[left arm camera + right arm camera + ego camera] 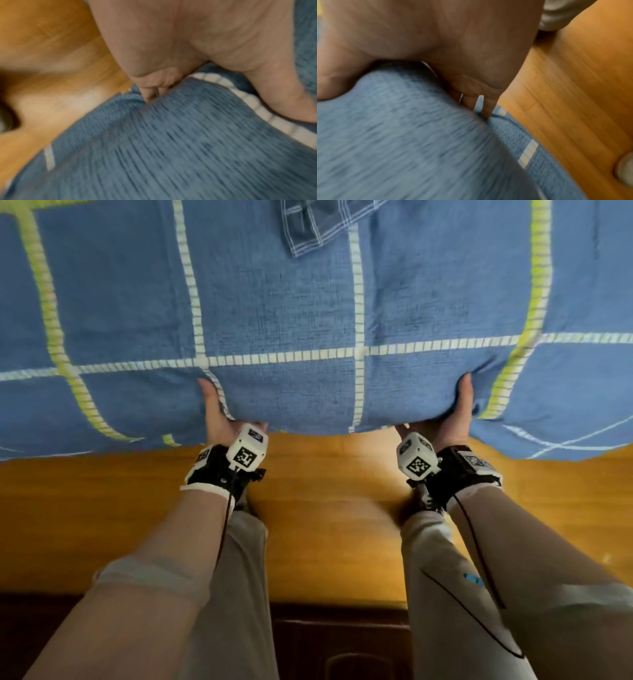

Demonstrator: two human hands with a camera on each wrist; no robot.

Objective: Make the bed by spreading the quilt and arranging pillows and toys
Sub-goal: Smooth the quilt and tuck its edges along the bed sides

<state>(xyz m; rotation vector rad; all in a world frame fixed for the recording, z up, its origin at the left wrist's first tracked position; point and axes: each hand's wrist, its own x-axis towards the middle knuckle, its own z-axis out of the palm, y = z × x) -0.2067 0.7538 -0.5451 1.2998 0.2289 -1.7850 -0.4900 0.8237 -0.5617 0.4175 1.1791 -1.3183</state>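
Note:
A blue quilt (281,302) with white and yellow-green grid stripes fills the upper half of the head view, its near edge lifted above the floor. My left hand (219,416) grips that edge, thumb on top and fingers tucked under the fabric. My right hand (452,412) grips the same edge further right in the same way. In the left wrist view my left hand (154,83) pinches the blue quilt (171,148). The right wrist view shows my right hand (471,92) holding a fold of the quilt (402,135). No pillows or toys are in sight.
A darker blue checked cloth (315,224) lies on the quilt at the top middle. Orange wooden floor (325,525) lies under the quilt's edge, with my grey-trousered legs (239,577) standing on it. A dark wooden piece (342,645) is at the bottom.

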